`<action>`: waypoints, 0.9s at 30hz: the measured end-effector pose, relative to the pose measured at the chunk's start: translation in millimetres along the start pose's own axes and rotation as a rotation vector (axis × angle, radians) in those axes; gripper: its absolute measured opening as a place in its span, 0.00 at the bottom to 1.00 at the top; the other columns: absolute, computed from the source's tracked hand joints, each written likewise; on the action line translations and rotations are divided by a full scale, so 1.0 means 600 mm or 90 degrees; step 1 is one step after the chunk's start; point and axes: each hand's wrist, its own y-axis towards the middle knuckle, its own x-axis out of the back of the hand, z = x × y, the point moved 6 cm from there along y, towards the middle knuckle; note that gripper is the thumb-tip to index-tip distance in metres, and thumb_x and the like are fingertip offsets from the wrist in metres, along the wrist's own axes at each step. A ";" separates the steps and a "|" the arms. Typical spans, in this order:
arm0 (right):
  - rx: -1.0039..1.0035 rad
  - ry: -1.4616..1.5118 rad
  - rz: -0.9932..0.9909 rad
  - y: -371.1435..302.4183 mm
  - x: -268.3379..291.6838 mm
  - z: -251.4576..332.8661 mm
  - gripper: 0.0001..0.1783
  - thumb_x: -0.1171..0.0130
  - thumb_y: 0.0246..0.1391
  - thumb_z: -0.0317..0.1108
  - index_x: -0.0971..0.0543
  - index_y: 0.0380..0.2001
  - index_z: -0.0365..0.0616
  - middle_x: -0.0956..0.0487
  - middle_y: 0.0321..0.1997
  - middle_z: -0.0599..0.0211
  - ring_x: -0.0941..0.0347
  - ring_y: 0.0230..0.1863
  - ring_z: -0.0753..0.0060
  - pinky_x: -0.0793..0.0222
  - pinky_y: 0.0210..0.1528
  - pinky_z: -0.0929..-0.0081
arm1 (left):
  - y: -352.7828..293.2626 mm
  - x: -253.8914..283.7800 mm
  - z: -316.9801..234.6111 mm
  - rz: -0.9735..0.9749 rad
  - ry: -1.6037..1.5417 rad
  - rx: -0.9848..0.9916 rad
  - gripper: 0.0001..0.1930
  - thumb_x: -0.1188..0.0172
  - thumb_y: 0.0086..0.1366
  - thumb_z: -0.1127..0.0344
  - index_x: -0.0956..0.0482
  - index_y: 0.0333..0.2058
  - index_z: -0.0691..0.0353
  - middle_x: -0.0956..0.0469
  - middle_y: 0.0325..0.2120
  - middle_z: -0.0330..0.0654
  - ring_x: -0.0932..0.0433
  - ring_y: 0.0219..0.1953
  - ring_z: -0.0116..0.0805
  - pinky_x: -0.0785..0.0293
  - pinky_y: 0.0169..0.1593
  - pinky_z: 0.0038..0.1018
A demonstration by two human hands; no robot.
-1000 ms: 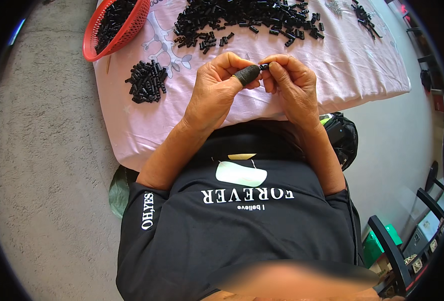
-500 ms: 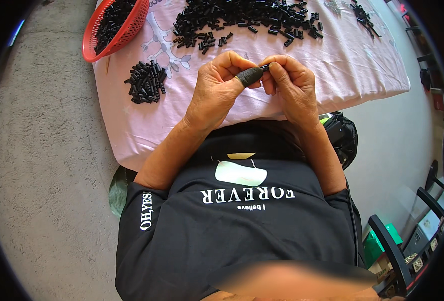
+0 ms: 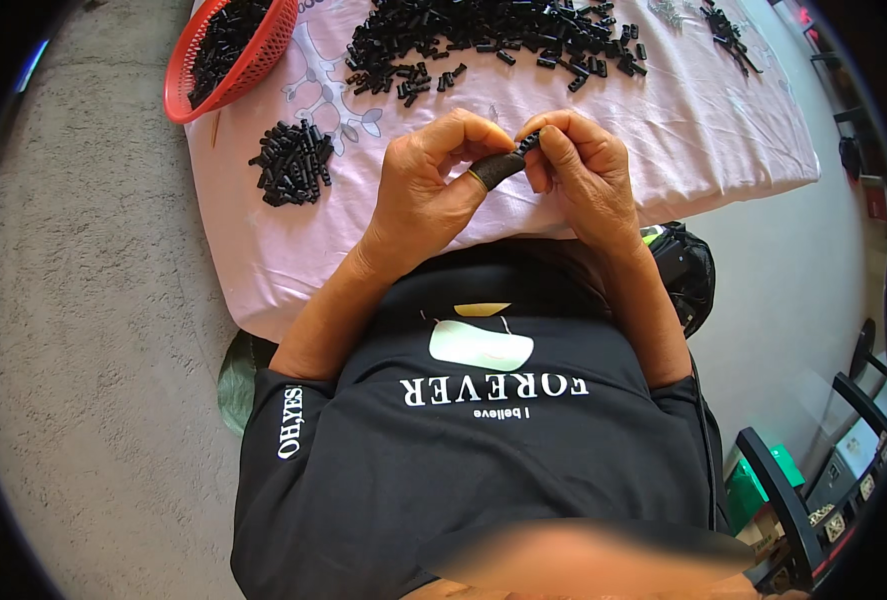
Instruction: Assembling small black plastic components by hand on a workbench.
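Above the near edge of the pink cloth, my two hands meet at a small black ribbed cylindrical part [image 3: 530, 142]. My right hand [image 3: 588, 170] pinches it between thumb and fingers. My left hand [image 3: 433, 180] has a dark finger cot [image 3: 496, 171] over its thumb, and its thumb and forefinger close on the part's left end, which they mostly hide. Left of the hands lies a small heap of black cylindrical parts [image 3: 293, 165]. A larger spread of similar black parts [image 3: 483, 40] covers the far middle of the table.
A red plastic basket [image 3: 263, 70] full of black parts leans at the far left. Small black pieces [image 3: 728, 40] and thin silvery bits [image 3: 667, 12] lie far right. The table [image 3: 703, 150] wears a pink printed cloth. A black bag [image 3: 683, 275] sits beyond my right forearm; a dark chair [image 3: 778, 490] stands lower right.
My left hand has shifted slightly left and turned, and more of the black ribbed part shows between the fingers. My right hand has barely moved.
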 end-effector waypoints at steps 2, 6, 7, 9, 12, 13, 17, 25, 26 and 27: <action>-0.004 0.003 0.001 -0.001 0.000 0.001 0.12 0.50 0.68 0.35 0.22 0.40 0.36 0.26 0.24 0.75 0.36 0.23 0.89 0.42 0.25 0.91 | 0.000 -0.002 -0.008 0.004 0.031 -0.032 0.08 0.37 0.57 0.81 0.22 0.36 0.70 0.19 0.31 0.41 0.19 0.35 0.26 0.23 0.42 0.22; -0.010 0.009 0.014 -0.002 -0.001 0.005 0.10 0.49 0.67 0.32 0.21 0.38 0.36 0.24 0.25 0.74 0.33 0.24 0.87 0.38 0.27 0.88 | 0.000 -0.005 -0.013 0.005 0.046 -0.031 0.08 0.36 0.56 0.81 0.21 0.36 0.69 0.19 0.29 0.41 0.19 0.33 0.26 0.23 0.40 0.22; -0.007 0.000 0.021 -0.002 -0.002 0.007 0.10 0.49 0.67 0.32 0.22 0.38 0.36 0.24 0.25 0.74 0.33 0.24 0.87 0.39 0.27 0.88 | -0.001 -0.004 -0.014 -0.005 0.077 -0.039 0.08 0.36 0.55 0.81 0.21 0.36 0.68 0.19 0.29 0.41 0.19 0.33 0.27 0.23 0.39 0.22; -0.013 0.004 0.025 -0.003 -0.002 0.008 0.10 0.49 0.67 0.32 0.22 0.38 0.36 0.24 0.25 0.74 0.34 0.24 0.87 0.39 0.28 0.88 | -0.002 -0.004 -0.013 -0.015 0.107 -0.046 0.09 0.36 0.55 0.81 0.21 0.35 0.68 0.18 0.29 0.41 0.19 0.32 0.27 0.23 0.39 0.22; -0.012 0.012 0.033 -0.003 -0.002 0.006 0.11 0.50 0.68 0.33 0.22 0.38 0.37 0.25 0.26 0.75 0.34 0.25 0.87 0.39 0.29 0.88 | -0.002 -0.003 -0.018 -0.025 0.185 -0.083 0.09 0.37 0.53 0.82 0.21 0.34 0.67 0.19 0.28 0.42 0.19 0.30 0.30 0.23 0.38 0.23; -0.006 0.017 0.038 -0.003 -0.002 0.006 0.11 0.51 0.68 0.33 0.23 0.38 0.37 0.25 0.26 0.75 0.34 0.26 0.87 0.38 0.29 0.88 | -0.003 -0.005 -0.022 -0.030 0.215 -0.107 0.10 0.37 0.52 0.82 0.21 0.34 0.66 0.19 0.28 0.43 0.19 0.30 0.32 0.23 0.37 0.24; -0.002 0.032 0.032 -0.003 -0.007 0.006 0.12 0.52 0.69 0.35 0.23 0.38 0.38 0.26 0.27 0.75 0.34 0.26 0.87 0.38 0.30 0.88 | -0.004 -0.010 -0.033 -0.041 0.280 -0.157 0.10 0.38 0.50 0.82 0.21 0.33 0.66 0.20 0.29 0.43 0.19 0.30 0.36 0.22 0.36 0.27; -0.001 0.038 0.016 -0.004 -0.004 0.003 0.14 0.51 0.69 0.39 0.23 0.36 0.39 0.27 0.26 0.76 0.34 0.25 0.87 0.38 0.28 0.88 | -0.006 -0.019 -0.023 -0.048 0.317 -0.192 0.10 0.39 0.48 0.82 0.22 0.32 0.65 0.21 0.29 0.44 0.20 0.31 0.41 0.23 0.36 0.30; -0.002 0.037 0.017 -0.004 -0.004 0.002 0.14 0.51 0.69 0.39 0.23 0.36 0.39 0.27 0.26 0.76 0.34 0.25 0.87 0.38 0.28 0.88 | -0.007 -0.021 -0.022 -0.041 0.322 -0.201 0.11 0.38 0.48 0.81 0.22 0.33 0.65 0.21 0.29 0.44 0.20 0.32 0.42 0.23 0.36 0.31; -0.010 0.050 0.011 -0.004 -0.004 0.001 0.15 0.51 0.69 0.40 0.23 0.36 0.40 0.27 0.26 0.76 0.35 0.24 0.88 0.39 0.28 0.89 | -0.007 -0.022 -0.023 -0.041 0.321 -0.201 0.11 0.38 0.48 0.81 0.22 0.33 0.65 0.21 0.29 0.44 0.20 0.32 0.42 0.23 0.36 0.31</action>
